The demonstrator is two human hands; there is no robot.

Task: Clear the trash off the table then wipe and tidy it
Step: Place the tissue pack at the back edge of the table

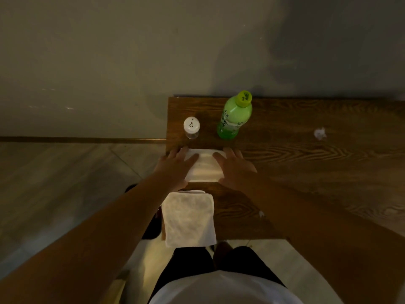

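Note:
On the dark wooden table lies a white pack of tissues near the left edge. My left hand rests on its left side and my right hand on its right side, fingers spread flat. A folded white cloth lies at the table's near left corner, hanging over the edge. A crumpled white paper scrap sits far right on the table. A smaller white scrap lies near the front edge.
A green drink bottle with a yellow-green cap stands at the back of the table. A clear shaker with a white perforated lid stands left of it. A grey wall runs behind; tiled floor lies left.

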